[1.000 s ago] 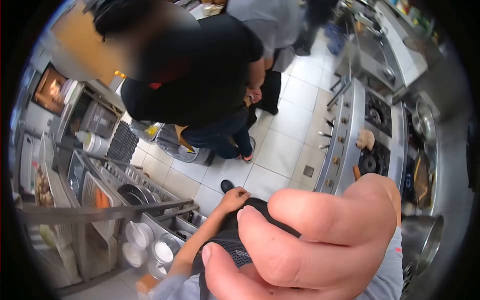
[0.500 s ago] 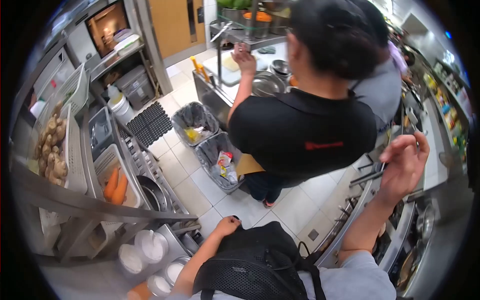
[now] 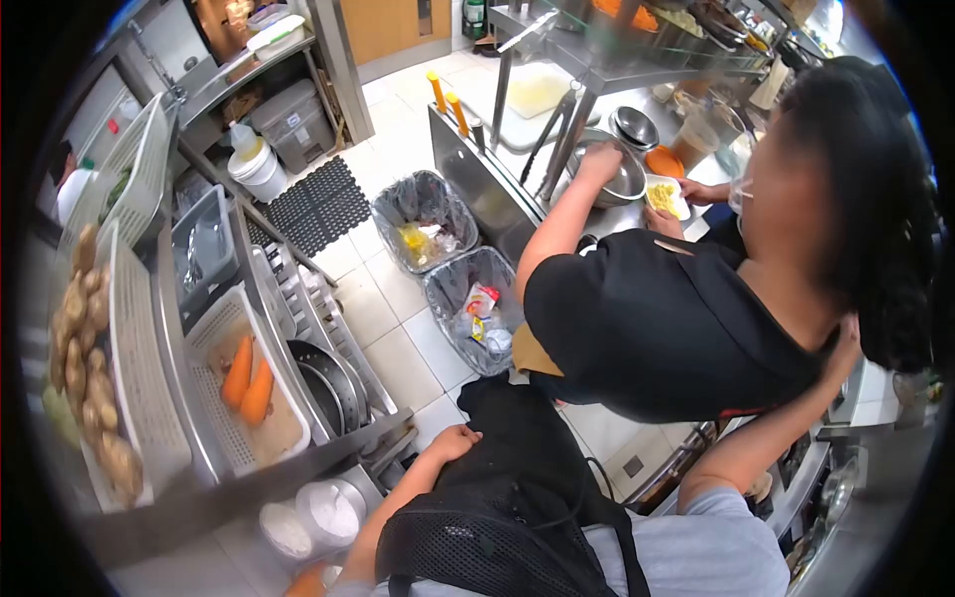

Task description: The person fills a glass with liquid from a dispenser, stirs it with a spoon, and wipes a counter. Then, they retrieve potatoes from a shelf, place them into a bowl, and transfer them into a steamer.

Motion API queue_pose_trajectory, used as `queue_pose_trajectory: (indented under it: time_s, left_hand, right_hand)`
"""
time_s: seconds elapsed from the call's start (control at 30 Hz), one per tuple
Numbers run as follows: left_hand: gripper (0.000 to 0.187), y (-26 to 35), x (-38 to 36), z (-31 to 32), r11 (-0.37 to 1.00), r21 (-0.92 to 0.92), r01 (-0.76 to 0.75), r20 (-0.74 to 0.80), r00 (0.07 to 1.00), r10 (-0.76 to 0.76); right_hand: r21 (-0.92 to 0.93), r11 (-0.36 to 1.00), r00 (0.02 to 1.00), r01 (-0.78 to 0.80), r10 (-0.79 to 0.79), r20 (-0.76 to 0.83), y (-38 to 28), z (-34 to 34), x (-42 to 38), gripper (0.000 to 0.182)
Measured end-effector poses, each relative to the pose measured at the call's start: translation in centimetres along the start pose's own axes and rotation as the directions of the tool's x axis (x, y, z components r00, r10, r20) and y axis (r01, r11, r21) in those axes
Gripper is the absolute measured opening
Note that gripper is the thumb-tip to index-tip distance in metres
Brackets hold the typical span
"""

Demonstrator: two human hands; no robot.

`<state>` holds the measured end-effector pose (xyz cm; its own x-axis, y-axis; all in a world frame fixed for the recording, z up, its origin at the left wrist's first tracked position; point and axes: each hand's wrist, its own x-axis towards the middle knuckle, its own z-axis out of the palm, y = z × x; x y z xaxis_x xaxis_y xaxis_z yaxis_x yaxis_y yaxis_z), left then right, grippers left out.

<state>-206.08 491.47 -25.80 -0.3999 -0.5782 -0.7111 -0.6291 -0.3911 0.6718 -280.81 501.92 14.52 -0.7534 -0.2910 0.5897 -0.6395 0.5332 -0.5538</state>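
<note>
My left hand point(image 3: 458, 442) is closed at the side of the black mesh bag point(image 3: 468, 527) on my front. Whatever its fingers pinch, if anything, is hidden. My right hand point(image 3: 847, 338) is raised at the right, against or just behind a co-worker's upper back; its fingers are mostly covered by their dark hair. That co-worker, in a black top point(image 3: 657, 318), stands close before me. One of their hands reaches into a metal bowl point(image 3: 627, 184); the other is at a small white tub point(image 3: 680, 196) of yellow food, where another person's hand also shows.
Two lined bins point(image 3: 468, 343) stand on the tiled floor. On the left are a crate of ginger point(image 3: 85, 368), a basket holding carrots point(image 3: 244, 378), and dark pans point(image 3: 328, 383). Tubs of white powder point(image 3: 333, 509) sit low left. A steel counter holds a cutting board point(image 3: 537, 99).
The co-worker has turned and shifted right, closer to me, a hand now in the bowl. My right hand went from raised with fingers spread to partly hidden behind them. My left hand stays closed.
</note>
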Motion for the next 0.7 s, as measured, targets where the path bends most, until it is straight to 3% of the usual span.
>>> queue_pose_trajectory:
  time_s: [0.1,0.13,0.17,0.27,0.37,0.4,0.43,0.47,0.5,0.6,0.7]
  left_hand:
    - [0.044,1.2,3.3,-3.3,0.997,0.071,0.024,-0.003,1.000,-0.024]
    - [0.046,3.6,3.6,-5.1,0.982,0.124,0.144,0.044,0.988,-0.150]
    - [0.046,4.6,4.2,-6.5,0.978,0.140,0.155,0.057,0.985,-0.164]
    - [0.050,6.1,6.0,-9.5,0.957,0.266,0.119,0.045,0.990,-0.135]
    - [0.047,8.1,7.8,-11.2,0.854,0.504,0.131,-0.021,0.990,-0.139]
    - [0.043,9.2,8.1,-11.9,0.832,0.539,0.129,-0.024,0.990,-0.138]
    - [0.043,8.8,9.0,-12.4,0.837,0.540,0.094,-0.027,0.995,-0.095]
    - [0.042,9.8,9.3,-13.0,0.831,0.549,0.085,-0.022,0.996,-0.088]
    - [0.042,11.1,9.8,-14.0,0.824,0.561,0.075,-0.025,0.997,-0.074]
    - [0.039,11.5,13.0,-16.5,0.837,0.547,-0.007,0.017,1.000,-0.003]
    - [0.038,11.3,16.4,-19.2,0.780,0.623,-0.056,0.095,0.995,-0.004]
  right_hand:
    - [-0.223,0.970,0.995,-0.097,0.088,-0.048,4.2,-0.8,-1.3,0.018]
    - [-0.287,0.950,0.992,-0.123,0.109,-0.065,4.3,-0.9,-1.9,0.018]
    - [-0.363,0.921,0.989,-0.143,0.122,-0.080,5.0,-0.7,-2.4,0.019]
    - [-0.625,0.777,0.992,-0.077,-0.006,-0.130,0.9,4.4,-4.2,0.021]
    - [-0.939,0.343,0.970,0.021,-0.233,-0.064,-10.2,21.3,-8.1,0.023]
    - [-0.996,0.085,0.960,0.023,-0.281,-0.002,-13.5,27.7,-9.3,0.023]
    - [-0.957,-0.289,0.945,-0.031,-0.320,0.066,-16.9,34.3,-10.9,0.024]
    - [-0.810,-0.576,0.931,-0.109,-0.345,0.119,-20.2,40.2,-12.4,0.025]
    - [-0.687,-0.707,0.923,-0.167,-0.357,0.144,-23.1,45.0,-13.9,0.026]
    - [-0.515,-0.823,0.913,-0.240,-0.371,0.169,-29.2,54.1,-17.2,0.028]
    - [-0.512,-0.828,0.918,-0.226,-0.358,0.173,-32.1,55.3,-18.4,0.031]
